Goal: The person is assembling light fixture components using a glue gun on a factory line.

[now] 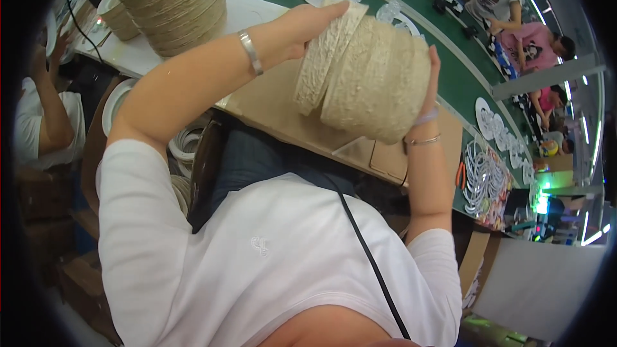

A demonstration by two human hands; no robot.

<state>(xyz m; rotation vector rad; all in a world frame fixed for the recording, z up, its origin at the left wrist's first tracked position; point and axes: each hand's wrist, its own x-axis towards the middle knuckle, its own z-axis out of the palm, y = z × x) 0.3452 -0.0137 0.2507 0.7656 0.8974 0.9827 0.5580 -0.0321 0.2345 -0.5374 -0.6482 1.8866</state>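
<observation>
Between my two hands, above the table, is a short stack of beige, rough-textured drum-shaped shades (379, 77), lying on its side and tilted. My left hand (315, 26) grips the outermost shade at the left end, thumb along its rim; its other fingers are mostly hidden. Against the right end of the stack presses my right hand (433, 83), with its palm side hidden by the shades. Farther left stands a taller stack of similar nested beige shades (173, 6).
Brown cardboard (257, 99) covers the table in front of me. Beyond runs a green conveyor (450, 45) carrying white discs with clear parts (495, 125). Bundled white cables (485, 177) and orange-handled pliers (460, 173) lie at right. Other people (498, 0) work across the line and at left.
</observation>
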